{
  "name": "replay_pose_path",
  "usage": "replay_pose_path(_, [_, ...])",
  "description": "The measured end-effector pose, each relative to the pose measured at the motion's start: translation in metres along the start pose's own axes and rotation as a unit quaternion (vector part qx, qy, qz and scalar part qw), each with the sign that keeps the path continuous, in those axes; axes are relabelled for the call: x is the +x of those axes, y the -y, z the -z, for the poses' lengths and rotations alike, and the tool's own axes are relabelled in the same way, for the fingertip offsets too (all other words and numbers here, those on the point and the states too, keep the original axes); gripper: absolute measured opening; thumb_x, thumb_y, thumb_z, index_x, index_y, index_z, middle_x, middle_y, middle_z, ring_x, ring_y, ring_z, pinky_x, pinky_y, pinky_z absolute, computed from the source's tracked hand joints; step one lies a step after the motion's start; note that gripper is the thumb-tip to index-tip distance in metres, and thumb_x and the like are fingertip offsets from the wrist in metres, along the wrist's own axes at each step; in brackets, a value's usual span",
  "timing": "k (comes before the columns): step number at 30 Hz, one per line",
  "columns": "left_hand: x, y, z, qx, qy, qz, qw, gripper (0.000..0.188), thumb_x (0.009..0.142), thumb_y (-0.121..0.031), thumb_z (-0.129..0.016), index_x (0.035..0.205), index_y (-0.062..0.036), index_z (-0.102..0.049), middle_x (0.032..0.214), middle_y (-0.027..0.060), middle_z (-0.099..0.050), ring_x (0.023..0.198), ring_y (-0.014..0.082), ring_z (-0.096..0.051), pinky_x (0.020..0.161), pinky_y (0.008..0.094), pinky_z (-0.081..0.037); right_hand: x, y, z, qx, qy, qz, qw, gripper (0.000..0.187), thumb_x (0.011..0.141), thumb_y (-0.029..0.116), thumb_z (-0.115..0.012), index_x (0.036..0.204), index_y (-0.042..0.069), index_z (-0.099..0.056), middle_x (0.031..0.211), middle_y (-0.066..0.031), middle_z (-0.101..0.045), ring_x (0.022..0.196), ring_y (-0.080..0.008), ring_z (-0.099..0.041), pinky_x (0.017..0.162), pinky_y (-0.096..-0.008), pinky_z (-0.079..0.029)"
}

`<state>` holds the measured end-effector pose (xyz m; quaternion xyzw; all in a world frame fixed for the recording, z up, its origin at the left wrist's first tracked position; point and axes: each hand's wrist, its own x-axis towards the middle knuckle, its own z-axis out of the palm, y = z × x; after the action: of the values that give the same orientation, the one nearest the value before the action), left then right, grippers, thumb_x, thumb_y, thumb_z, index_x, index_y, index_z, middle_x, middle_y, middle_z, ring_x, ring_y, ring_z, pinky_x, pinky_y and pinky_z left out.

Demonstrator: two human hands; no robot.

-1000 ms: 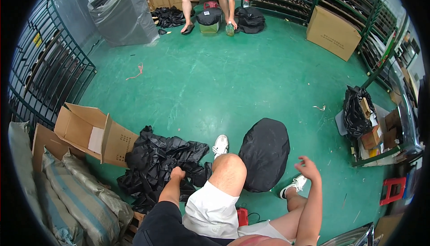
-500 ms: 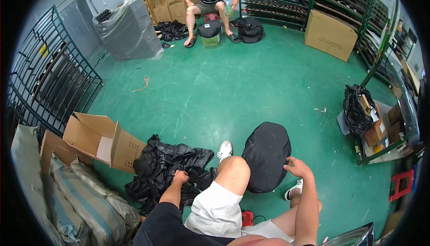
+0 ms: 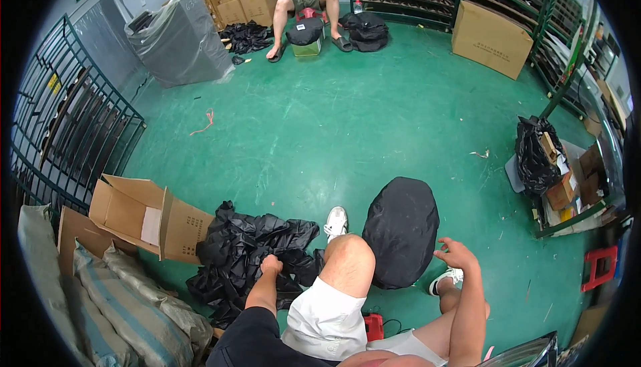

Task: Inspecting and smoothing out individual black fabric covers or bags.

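Black sheeting (image 3: 250,233) lies heaped where the left hand (image 3: 271,265) easily reaches — grip hard to tell — while the right hand (image 3: 457,254), fingers loosely apart, hangs beside the oval bundle (image 3: 402,233).

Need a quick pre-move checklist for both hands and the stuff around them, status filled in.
1. Left hand at the black sheeting: ok.
2. Left fingers closed on it: cannot tell.
3. Right hand free of any load: ok.
4. Right fingertips touching the black oval bundle: cannot tell, very close.
5. Cardboard box open: ok.
6. Floor free of scraps: not ok, pink strand ahead.
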<state>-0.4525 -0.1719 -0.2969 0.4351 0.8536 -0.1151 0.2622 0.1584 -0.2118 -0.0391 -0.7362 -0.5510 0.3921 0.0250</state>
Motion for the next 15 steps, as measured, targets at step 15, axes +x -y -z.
replay_pose_path(15, [-0.057, -0.01, 0.15, -0.324, -0.371, -0.273, 0.826, 0.016, 0.087, -0.009, -0.059, 0.096, -0.0015, -0.07, 0.095, 0.0161, -0.069, 0.094, 0.0314, -0.066, 0.086, 0.0383, -0.051, -0.012, 0.018, 0.001, 0.026, -0.014, 0.062, 0.998, 0.058, 0.085, 0.032, -0.069, 0.132, 0.001, -0.054, 0.118, -0.0204, -0.065, 0.11, -0.034, -0.062, 0.095, -0.0405, -0.049])
